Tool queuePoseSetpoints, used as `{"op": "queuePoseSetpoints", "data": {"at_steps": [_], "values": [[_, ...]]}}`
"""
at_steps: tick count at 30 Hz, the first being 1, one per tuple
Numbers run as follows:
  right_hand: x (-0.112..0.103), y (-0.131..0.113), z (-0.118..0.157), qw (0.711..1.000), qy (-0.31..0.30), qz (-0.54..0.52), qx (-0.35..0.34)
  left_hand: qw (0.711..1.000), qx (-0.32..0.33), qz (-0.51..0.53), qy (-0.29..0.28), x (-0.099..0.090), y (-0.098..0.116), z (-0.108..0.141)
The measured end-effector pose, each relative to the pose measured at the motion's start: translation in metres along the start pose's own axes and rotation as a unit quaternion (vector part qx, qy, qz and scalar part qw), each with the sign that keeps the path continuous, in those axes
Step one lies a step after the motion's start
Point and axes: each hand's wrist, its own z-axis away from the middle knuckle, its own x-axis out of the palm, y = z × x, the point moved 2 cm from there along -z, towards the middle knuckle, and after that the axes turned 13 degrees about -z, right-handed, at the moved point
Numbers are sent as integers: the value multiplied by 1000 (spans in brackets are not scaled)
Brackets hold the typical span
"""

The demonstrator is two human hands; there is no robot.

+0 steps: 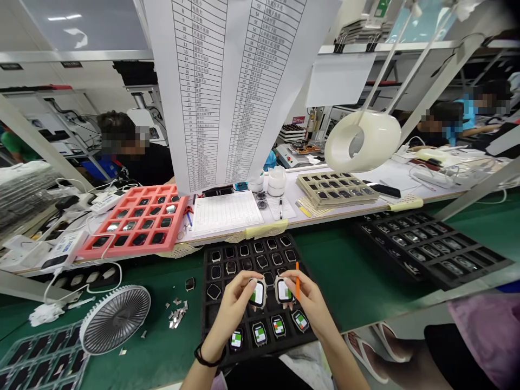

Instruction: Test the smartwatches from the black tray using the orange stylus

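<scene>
My left hand [239, 297] is closed on a smartwatch body [258, 295] with a lit white and green screen. Close beside it, my right hand [309, 301] grips a second smartwatch [284, 291], its screen lit the same way. An orange stick [298, 275] stands upright at the right hand's fingers, apparently tucked between them. Both hands are over a black foam tray [208, 314] with strapless watches in its pockets. Dark-screened watches fill the far rows. Along the near row several are lit, among them one watch [278, 326] showing green, white and red blocks.
A small fan [115, 319] and loose metallic pieces [177, 314] lie left on the green bench. On the shelf ahead are a pink tray [106, 227] and a beige tray [314, 201] of watches. Stacked black trays [406, 260] stand right. A printed list [227, 108] hangs in front.
</scene>
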Motion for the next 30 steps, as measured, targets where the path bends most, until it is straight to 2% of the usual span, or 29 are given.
{"op": "queuePoseSetpoints", "data": {"at_steps": [5, 12, 16, 21, 26, 30], "values": [[-2, 2, 0, 1000, 3, 9, 1, 1000, 15, -18, -9, 2, -4, -1], [-1, 0, -1, 998, -48, 47, -11, 999, 32, 1, -42, 4, -10, -4], [0, 2, -1, 997, -48, 55, -6, 999, 28, -13, -31, 3, -12, -5], [0, 1, -1, 999, -9, 42, -1, 1000, 2, -13, -11, 3, -11, -8], [1, -1, 1, 999, -19, 36, 8, 999, 4, -39, 21, 3, -11, -12], [1, 1, 0, 999, -20, 38, 3, 999, -2, -36, 7, 2, -10, -11]]}}
